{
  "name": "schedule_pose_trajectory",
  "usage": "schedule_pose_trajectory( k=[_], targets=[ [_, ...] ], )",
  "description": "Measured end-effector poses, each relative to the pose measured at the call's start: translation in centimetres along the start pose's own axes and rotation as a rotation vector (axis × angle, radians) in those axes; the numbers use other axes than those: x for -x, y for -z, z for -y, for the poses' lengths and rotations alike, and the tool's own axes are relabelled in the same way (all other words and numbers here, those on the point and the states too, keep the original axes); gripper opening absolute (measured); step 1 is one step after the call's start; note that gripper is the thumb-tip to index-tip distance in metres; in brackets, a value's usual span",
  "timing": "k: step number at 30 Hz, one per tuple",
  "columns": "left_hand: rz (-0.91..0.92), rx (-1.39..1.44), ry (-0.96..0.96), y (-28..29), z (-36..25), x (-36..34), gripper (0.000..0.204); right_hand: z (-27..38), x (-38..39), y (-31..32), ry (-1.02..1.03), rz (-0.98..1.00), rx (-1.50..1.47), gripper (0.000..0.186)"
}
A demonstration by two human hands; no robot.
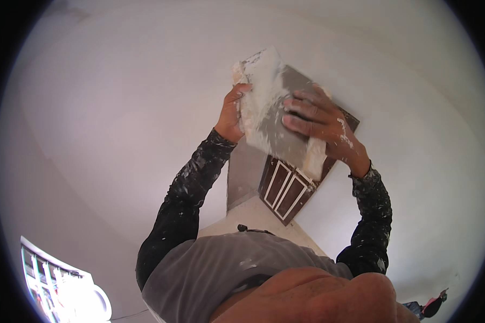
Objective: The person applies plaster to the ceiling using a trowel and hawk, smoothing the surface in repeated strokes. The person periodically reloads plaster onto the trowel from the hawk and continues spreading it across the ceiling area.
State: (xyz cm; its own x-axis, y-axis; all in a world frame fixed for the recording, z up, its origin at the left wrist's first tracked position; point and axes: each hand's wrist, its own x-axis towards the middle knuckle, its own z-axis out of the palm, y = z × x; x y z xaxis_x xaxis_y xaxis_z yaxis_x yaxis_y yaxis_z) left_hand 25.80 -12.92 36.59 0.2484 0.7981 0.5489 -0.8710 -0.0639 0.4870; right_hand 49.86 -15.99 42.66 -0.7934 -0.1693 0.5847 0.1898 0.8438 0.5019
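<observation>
Step in hand: the white paste seems to be in the middle of being worked or gathered on the blade, judging by the thick coat on one side and the scraped grey on the other.
Blade: a broad, flat, grey metal plastering blade is raised in front of the person and tilted, between the two hands and touching both. Whether it is one plate or two overlapping ones, I can't make out.
Paste: thick white wet-looking paste covers the left part of the face; streaks run toward the right.
Left hand: the bare left hand is curled closed around the blade's left edge, thumb on the front face, below a rough cream-coloured edge strip.
Right hand: the bare, paste-smeared right hand is partly spread, fingers bent across the front face, and appears to grip the right side; its thumb is hidden. A pale cream straight handle strip shows just under it.
Next move: it probably calls for a steady left grip and a level blade, so the paste doesn't slide off.
Beyond: a dark brown door with white-edged panels stands farther off.
</observation>
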Motion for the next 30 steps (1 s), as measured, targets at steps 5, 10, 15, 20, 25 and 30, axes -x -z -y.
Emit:
schedule_pose_trajectory(
  k=[5,10,15,20,25,30],
  targets=[
    [0.099,-0.501,-0.379,2.5,1.4,0.7,0.043,-4.6,4.1,0.1,-0.285,0.089,0.278,0.055],
    [0.012,-0.166,-0.139,3.7,-3.6,1.4,0.044,-17.8,17.3,2.1,-0.546,-0.613,0.338,0.040],
    [-0.178,-0.226,-0.305,6.3,-6.3,2.9,0.045,-26.6,20.3,15.8,-0.592,-1.586,-0.169,0.044],
    [-0.061,-0.159,-0.276,8.5,-7.4,2.0,0.035,-26.0,10.7,18.9,-0.546,-1.305,0.896,0.042],
    [0.348,-0.245,-0.320,5.3,-7.6,3.1,0.034,-16.2,-2.7,3.4,-0.440,-0.975,0.693,0.054],
    [0.231,-0.197,-0.396,1.9,-6.8,0.1,0.036,3.5,1.1,2.2,-0.612,-1.074,-0.328,0.037]
  ],
)
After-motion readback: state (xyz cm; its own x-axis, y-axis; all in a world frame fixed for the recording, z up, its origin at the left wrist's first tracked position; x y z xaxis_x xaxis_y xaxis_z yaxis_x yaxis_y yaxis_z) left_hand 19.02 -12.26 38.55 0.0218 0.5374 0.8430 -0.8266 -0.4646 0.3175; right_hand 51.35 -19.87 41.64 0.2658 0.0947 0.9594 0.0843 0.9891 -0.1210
